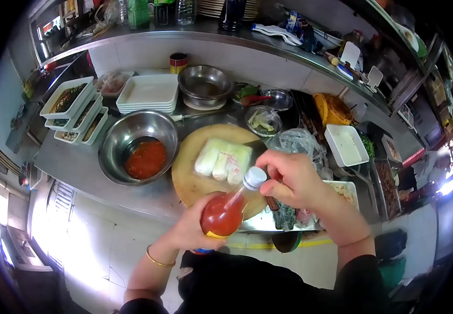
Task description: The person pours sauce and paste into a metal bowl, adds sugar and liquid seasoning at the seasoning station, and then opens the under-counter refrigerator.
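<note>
My left hand (192,222) is wrapped round a clear bottle (223,215) of red sauce, tilted over the near edge of the round wooden board (187,180). A white cap (255,178) sits at the bottle's mouth. My right hand (292,178) is right beside the cap with its fingers curled; whether they grip anything is hard to make out. Wrapped pale-green and white packs (223,160) lie on the board. Left of it stands a steel bowl (112,141) with red sauce (145,158) in its bottom.
Stacked white trays (148,92) and filled containers (67,98) stand at the back left. Behind the board are a metal pot (204,86) and small bowls (264,121). A plastic bag (299,144) and a white tray (346,145) lie to the right. A shelf (205,34) runs overhead.
</note>
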`<state>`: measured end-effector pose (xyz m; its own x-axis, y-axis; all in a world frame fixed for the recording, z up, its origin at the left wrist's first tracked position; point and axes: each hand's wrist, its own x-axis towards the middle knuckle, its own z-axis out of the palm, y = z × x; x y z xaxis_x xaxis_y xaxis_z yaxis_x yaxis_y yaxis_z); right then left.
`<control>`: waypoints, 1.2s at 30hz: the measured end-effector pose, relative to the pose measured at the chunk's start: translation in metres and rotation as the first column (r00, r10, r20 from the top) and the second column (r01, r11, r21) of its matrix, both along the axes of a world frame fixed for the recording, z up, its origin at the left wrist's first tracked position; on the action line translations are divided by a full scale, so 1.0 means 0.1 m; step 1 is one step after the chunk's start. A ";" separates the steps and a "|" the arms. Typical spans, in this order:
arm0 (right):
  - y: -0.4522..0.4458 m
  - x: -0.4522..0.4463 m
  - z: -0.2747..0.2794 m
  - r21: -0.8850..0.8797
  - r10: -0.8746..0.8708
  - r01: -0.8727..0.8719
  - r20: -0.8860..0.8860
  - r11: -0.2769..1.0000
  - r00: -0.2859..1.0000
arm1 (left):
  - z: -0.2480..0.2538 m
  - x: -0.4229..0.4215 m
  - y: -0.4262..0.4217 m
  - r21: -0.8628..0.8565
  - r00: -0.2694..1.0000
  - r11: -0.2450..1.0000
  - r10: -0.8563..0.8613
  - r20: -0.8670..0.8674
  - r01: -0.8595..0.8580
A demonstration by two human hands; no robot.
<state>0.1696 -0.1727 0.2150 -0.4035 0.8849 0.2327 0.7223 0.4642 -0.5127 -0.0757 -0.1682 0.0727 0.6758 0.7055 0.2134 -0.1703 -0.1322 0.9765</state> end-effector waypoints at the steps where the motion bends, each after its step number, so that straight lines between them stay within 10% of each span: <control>1: -0.01 0.01 0.02 -0.082 -0.026 0.024 -0.023 0.996 0.999 | -0.02 0.00 -0.01 0.034 1.000 0.999 0.003 -0.016 -0.002; 9: -0.06 0.02 -0.07 -0.078 0.063 -0.085 -0.248 0.993 0.967 | -0.13 0.06 -0.09 0.027 0.994 1.000 0.018 -0.109 -0.015; 13: -0.09 0.15 -0.02 -0.336 0.140 -0.012 0.360 0.942 0.922 | -0.20 0.08 -0.12 0.080 0.956 0.996 -0.006 -0.295 0.031; 18: -0.25 0.17 -0.10 -0.291 0.111 -0.127 -0.070 0.948 0.991 | -0.26 0.09 -0.20 0.082 0.937 0.996 0.000 -0.350 0.031; 21: -0.27 0.25 -0.20 -0.373 0.137 -0.044 0.224 0.927 0.965 | -0.29 0.11 -0.20 0.066 0.923 0.996 -0.032 -0.384 0.062; 25: -0.26 0.40 -0.35 -0.068 0.180 -0.189 -0.124 0.980 0.976 | -0.34 0.06 -0.18 0.055 0.924 0.994 -0.065 -0.378 0.093; 28: -0.27 0.43 -0.54 -0.117 -0.096 0.062 -0.310 0.991 0.946 | -0.42 -0.03 -0.17 0.023 0.917 0.995 -0.083 -0.389 0.100; 31: -0.19 0.53 -1.45 -0.071 -0.215 0.223 0.104 0.972 0.971 | -0.47 -0.13 -0.18 -0.007 0.935 1.000 -0.020 -0.353 0.019; 36: -0.13 0.43 -2.80 0.157 -0.276 0.238 0.312 0.959 0.909 | -0.52 -0.25 -0.17 -0.174 0.970 0.966 0.159 -0.184 -0.191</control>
